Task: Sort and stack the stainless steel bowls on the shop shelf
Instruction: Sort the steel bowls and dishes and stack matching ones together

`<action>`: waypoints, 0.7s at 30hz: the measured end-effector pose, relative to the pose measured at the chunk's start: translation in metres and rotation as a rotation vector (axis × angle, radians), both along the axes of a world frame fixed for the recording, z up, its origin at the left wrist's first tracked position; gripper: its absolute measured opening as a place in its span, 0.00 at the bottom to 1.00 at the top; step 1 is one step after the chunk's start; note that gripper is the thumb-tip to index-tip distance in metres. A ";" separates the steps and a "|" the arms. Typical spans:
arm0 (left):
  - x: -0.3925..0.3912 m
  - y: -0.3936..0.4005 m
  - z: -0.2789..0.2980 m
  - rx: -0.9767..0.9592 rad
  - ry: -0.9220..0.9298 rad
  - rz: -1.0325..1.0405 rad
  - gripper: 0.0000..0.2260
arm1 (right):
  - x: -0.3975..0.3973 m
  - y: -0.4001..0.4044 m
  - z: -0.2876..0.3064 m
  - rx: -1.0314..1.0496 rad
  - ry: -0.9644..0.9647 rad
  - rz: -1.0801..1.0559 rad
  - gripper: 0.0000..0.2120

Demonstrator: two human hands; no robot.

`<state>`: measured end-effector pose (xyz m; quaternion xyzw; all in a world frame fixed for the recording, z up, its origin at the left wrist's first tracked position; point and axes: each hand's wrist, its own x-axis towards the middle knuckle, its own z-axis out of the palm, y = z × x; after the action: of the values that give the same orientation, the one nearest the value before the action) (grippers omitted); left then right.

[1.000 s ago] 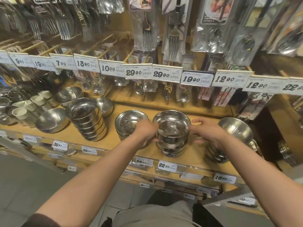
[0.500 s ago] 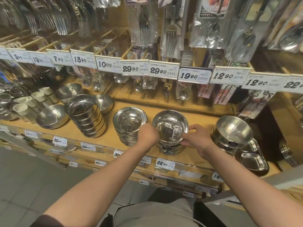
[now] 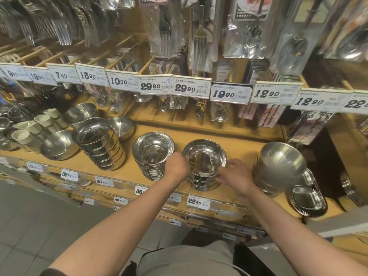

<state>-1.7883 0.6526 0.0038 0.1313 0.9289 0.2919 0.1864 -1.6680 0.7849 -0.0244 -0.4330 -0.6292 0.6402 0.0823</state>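
Near the shelf (image 3: 247, 140) front edge: bowl stack (image 3: 204, 168), gripped at the top bowl's rim between left hand (image 3: 176, 166) and right hand (image 3: 235, 176), fingers curled against steel on both sides.

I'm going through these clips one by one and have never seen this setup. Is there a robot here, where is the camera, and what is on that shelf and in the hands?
There is no robot. A person wears a wide-angle camera on the head, looking down at their own bare arms.

The wooden shelf carries stacks of steel bowls, with price tags along its edges and packaged cutlery hanging above.

The left hand and the right hand grip opposite sides of the middle bowl stack. Beside it stand a stack of shallow bowls on the left and a stack of deeper bowls on the right.
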 end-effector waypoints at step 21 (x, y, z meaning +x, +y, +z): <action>-0.009 0.005 -0.012 0.308 -0.336 0.219 0.21 | -0.006 -0.006 0.017 -0.086 0.022 -0.039 0.22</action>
<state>-1.7974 0.6576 -0.0086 0.0061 0.8380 0.4663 0.2834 -1.6740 0.7791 -0.0078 -0.4411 -0.5916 0.6697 0.0831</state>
